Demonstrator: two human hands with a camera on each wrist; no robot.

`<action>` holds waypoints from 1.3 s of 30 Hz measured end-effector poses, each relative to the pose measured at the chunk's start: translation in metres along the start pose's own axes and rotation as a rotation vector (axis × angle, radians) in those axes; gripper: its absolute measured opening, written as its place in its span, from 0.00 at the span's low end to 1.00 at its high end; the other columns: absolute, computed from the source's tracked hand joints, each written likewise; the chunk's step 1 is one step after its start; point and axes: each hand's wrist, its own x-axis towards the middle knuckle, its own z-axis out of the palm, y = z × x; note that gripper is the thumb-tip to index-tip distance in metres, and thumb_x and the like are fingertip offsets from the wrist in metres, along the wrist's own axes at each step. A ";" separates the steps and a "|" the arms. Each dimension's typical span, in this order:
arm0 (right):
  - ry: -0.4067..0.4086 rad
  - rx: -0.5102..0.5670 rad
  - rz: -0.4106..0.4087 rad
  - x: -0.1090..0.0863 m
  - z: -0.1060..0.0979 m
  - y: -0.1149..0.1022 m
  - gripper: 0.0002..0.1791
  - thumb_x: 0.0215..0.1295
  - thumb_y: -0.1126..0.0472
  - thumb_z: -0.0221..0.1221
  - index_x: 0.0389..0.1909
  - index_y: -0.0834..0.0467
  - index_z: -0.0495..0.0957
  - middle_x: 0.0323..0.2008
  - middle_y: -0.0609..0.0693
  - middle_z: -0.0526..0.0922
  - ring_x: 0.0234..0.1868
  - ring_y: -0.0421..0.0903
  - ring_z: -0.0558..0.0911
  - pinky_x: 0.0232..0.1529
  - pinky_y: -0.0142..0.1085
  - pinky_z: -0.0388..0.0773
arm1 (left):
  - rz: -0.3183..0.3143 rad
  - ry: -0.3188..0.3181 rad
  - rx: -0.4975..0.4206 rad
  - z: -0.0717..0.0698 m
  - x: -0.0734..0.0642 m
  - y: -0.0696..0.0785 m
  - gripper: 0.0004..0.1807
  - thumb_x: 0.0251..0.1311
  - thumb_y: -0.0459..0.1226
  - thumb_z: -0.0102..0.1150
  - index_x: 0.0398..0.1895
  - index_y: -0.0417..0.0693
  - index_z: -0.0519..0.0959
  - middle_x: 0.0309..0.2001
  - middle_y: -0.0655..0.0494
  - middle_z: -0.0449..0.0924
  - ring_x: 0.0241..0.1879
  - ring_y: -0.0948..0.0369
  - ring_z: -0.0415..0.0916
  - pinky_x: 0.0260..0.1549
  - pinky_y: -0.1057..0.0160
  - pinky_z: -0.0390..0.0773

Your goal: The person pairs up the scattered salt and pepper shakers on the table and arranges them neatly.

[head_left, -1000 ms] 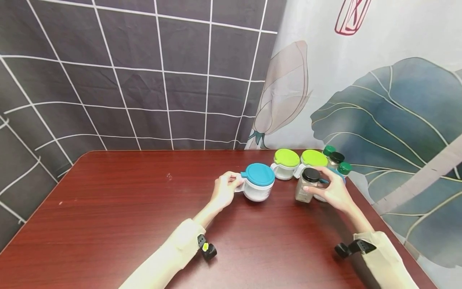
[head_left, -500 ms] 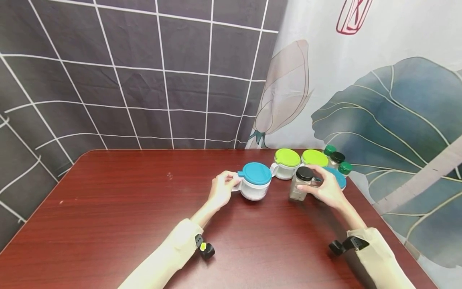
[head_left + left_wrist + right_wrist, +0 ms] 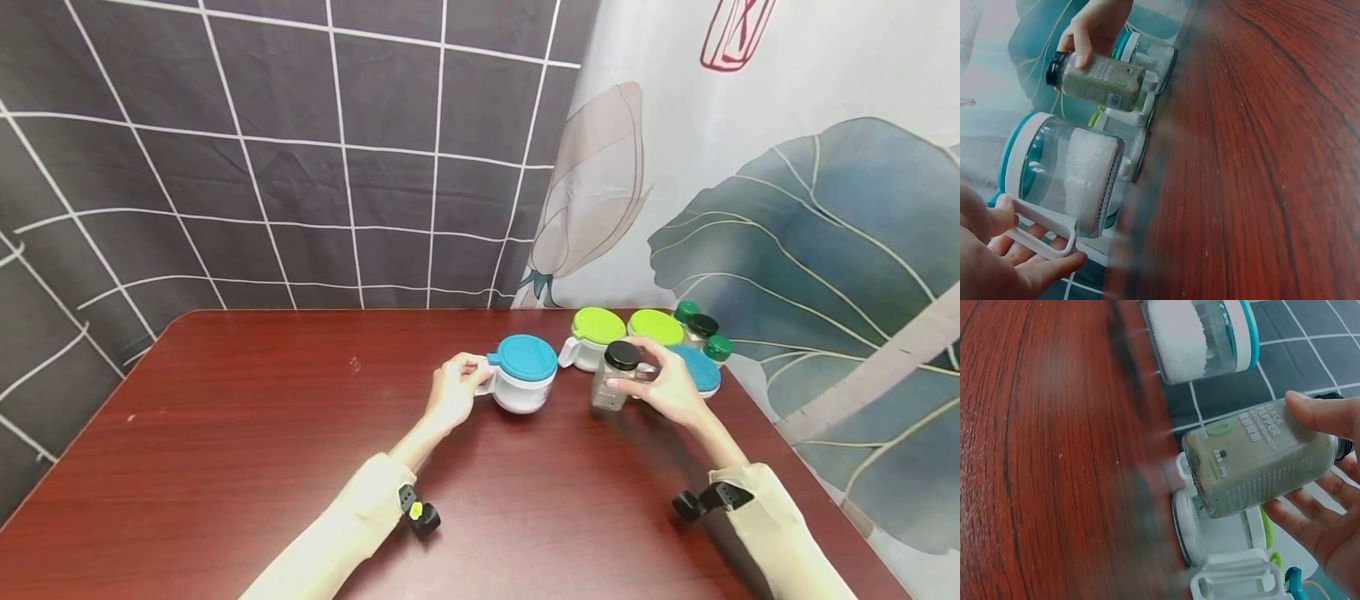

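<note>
My left hand (image 3: 454,392) grips the white handle of a clear seasoning jar (image 3: 522,385) with a blue lid. White granules fill part of that jar (image 3: 1075,178), as the left wrist view shows, and its base is lifted off the table. In my right hand (image 3: 670,385) is a square black pepper bottle (image 3: 609,380) with a black cap, pinched between thumb and fingers. Its label and greyish powder show in the right wrist view, where the bottle (image 3: 1260,456) hangs above the table. The two held containers are a short gap apart.
Behind the right hand stand two lime-lidded jars (image 3: 598,325) and another blue-lidded jar (image 3: 696,369). Small bottles with green and black caps (image 3: 702,325) crowd the back right corner. The dark red table (image 3: 262,417) meets a hanging tiled-pattern cloth (image 3: 285,183) at its back edge.
Both hands have moved slightly left, carrying the blue-lidded jar and the pepper bottle along. More of the blue-lidded jar behind the right hand now shows.
</note>
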 end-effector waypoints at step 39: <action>-0.054 0.167 0.001 0.019 0.045 -0.008 0.33 0.48 0.68 0.72 0.57 0.63 0.72 0.40 0.29 0.78 0.42 0.26 0.78 0.42 0.20 0.77 | -0.035 0.056 0.017 -0.029 -0.007 -0.013 0.09 0.60 0.35 0.60 0.39 0.39 0.82 0.40 0.41 0.85 0.44 0.49 0.83 0.47 0.53 0.81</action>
